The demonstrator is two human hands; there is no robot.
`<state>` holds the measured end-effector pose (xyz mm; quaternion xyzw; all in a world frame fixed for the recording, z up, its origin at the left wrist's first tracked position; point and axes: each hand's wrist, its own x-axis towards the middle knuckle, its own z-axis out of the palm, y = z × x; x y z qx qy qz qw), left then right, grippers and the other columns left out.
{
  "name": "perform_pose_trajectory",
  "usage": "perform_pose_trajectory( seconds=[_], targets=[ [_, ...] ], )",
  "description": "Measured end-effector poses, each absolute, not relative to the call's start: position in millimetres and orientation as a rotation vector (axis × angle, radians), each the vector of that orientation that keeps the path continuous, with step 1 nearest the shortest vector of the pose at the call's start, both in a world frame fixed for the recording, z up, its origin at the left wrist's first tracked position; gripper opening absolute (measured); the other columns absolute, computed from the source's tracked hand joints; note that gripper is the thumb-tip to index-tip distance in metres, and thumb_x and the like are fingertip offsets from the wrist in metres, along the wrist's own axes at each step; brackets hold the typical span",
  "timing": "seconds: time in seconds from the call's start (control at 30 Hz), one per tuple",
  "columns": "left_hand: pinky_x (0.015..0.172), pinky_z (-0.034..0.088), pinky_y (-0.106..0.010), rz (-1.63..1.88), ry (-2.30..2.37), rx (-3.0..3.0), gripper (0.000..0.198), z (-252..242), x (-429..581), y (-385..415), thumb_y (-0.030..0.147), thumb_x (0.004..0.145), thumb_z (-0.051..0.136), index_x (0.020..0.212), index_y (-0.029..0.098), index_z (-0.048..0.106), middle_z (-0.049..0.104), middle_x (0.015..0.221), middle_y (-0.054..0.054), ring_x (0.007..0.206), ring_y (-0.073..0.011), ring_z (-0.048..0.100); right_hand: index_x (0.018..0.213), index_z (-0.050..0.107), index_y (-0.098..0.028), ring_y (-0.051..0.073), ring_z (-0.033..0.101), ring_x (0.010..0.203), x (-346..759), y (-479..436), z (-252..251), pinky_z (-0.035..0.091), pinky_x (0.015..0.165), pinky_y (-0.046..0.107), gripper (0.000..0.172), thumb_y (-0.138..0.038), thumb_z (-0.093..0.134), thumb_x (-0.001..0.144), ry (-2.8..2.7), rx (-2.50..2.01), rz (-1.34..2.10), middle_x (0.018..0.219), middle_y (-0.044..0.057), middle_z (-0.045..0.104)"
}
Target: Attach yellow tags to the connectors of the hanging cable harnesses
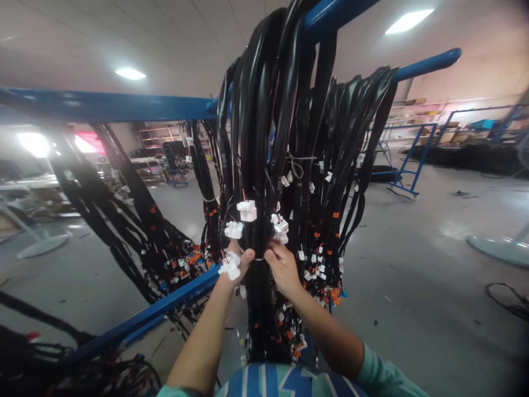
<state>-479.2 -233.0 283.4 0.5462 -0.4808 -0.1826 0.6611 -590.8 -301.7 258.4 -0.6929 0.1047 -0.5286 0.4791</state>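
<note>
- Cable bundle (264, 165): thick black wire harnesses hanging over a blue rack bar (343, 16) at the top of the view and falling straight down in front of the person, past both hands to the bottom of the frame.
- Left hand (238, 263): raised against the left side of the bundle, fingers curled around it, thumb pointing right toward the other hand; closed on the bundle. White plugs (230, 268) lie against the back of this hand.
- Right hand (283, 267): pressed to the right side of the same bundle, thumb tip almost meeting the left thumb; fingers bent around the cables. A thin pale loop (259, 258) shows between the two thumbs; what it is cannot be told.
- More white plugs (247, 210) sit on short leads just above the hands, one left of centre and a cluster (281, 227) to the right.
- Orange and white fittings (326, 275) hang at the lower ends of the harnesses, right of the right hand and below it.
- Second rack bar (103, 106): runs level across the left of the view, blurred; a lower blue bar (144, 320) slants from the bundle toward the lower left.
- Further harnesses (124, 209) hang in a slanting mass on the left, well apart from the hands.
- Floor (433, 264): grey and glossy; a blue frame (409, 160) stands far off on the right.
- Sleeves: teal fabric (384, 375) shows at the right forearm.
</note>
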Motion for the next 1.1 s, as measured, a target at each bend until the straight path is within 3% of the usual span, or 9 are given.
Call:
perform_pose_trajectory(
  seconds=[0.13, 0.27, 0.37, 0.47, 0.7, 0.9, 1.1],
  targets=[
    [0.102, 0.037, -0.040, -0.279, -1.207, 1.255, 0.078, 295.2, -475.7, -228.8, 0.073, 0.062, 0.057, 0.113, 0.014, 0.058, 0.066, 0.101, -0.015, 0.114, -0.0306, 0.052, 0.109, 0.064, -0.022, 0.024, 0.057, 0.106, -595.8, -300.1, 261.8, 0.043, 0.095, 0.038, 0.055, -0.063, 0.039, 0.083, 0.207, -1.824, -1.258, 0.111, 0.009, 0.064],
    [0.098, 0.039, -0.045, -0.444, -1.277, 1.339, 0.082, 290.8, -465.9, -226.3, 0.061, 0.053, 0.073, 0.118, 0.013, 0.055, 0.065, 0.105, -0.015, 0.111, -0.0333, 0.053, 0.123, 0.053, -0.016, 0.026, 0.051, 0.115, -601.6, -304.0, 255.0, 0.040, 0.099, 0.039, 0.066, -0.062, 0.052, 0.076, 0.162, -1.953, -1.195, 0.123, 0.013, 0.056],
    [0.097, 0.040, -0.045, -0.517, -1.238, 1.352, 0.077, 282.2, -464.3, -226.2, 0.048, 0.054, 0.077, 0.120, 0.014, 0.054, 0.064, 0.108, -0.015, 0.109, -0.0320, 0.054, 0.119, 0.055, -0.017, 0.025, 0.054, 0.109, -599.4, -306.8, 249.1, 0.043, 0.095, 0.040, 0.060, -0.059, 0.054, 0.077, 0.193, -1.908, -1.202, 0.114, 0.013, 0.059],
    [0.094, 0.043, -0.044, -0.594, -1.154, 1.278, 0.073, 277.9, -470.4, -227.2, 0.049, 0.059, 0.073, 0.120, 0.015, 0.054, 0.065, 0.106, -0.013, 0.103, -0.0291, 0.058, 0.110, 0.059, -0.020, 0.025, 0.056, 0.104, -595.2, -307.8, 246.6, 0.044, 0.094, 0.041, 0.052, -0.058, 0.056, 0.075, 0.221, -1.824, -1.245, 0.106, 0.011, 0.061],
    [0.095, 0.043, -0.041, -0.620, -1.146, 1.184, 0.068, 266.5, -477.4, -229.5, 0.045, 0.059, 0.075, 0.118, 0.016, 0.056, 0.064, 0.109, -0.012, 0.105, -0.0280, 0.057, 0.109, 0.060, -0.017, 0.024, 0.055, 0.108, -595.7, -309.0, 247.2, 0.042, 0.098, 0.040, 0.045, -0.049, 0.056, 0.078, 0.213, -1.708, -1.244, 0.113, 0.012, 0.060],
    [0.102, 0.037, -0.041, -0.636, -0.914, 1.121, 0.065, 237.3, -483.2, -238.8, 0.049, 0.058, 0.074, 0.111, 0.015, 0.059, 0.063, 0.110, -0.011, 0.110, -0.0283, 0.054, 0.104, 0.064, -0.019, 0.025, 0.058, 0.103, -592.4, -312.3, 249.4, 0.043, 0.095, 0.042, 0.038, -0.041, 0.060, 0.073, 0.256, -1.581, -1.274, 0.108, 0.010, 0.064],
    [0.098, 0.041, -0.041, -0.576, -0.862, 1.123, 0.071, 240.7, -497.2, -242.3, 0.061, 0.058, 0.069, 0.112, 0.016, 0.058, 0.063, 0.111, -0.012, 0.107, -0.0282, 0.057, 0.101, 0.066, -0.019, 0.023, 0.060, 0.096, -593.9, -311.5, 258.4, 0.045, 0.090, 0.040, 0.035, -0.037, 0.064, 0.071, 0.272, -1.545, -1.298, 0.102, 0.008, 0.067]
  ],
)
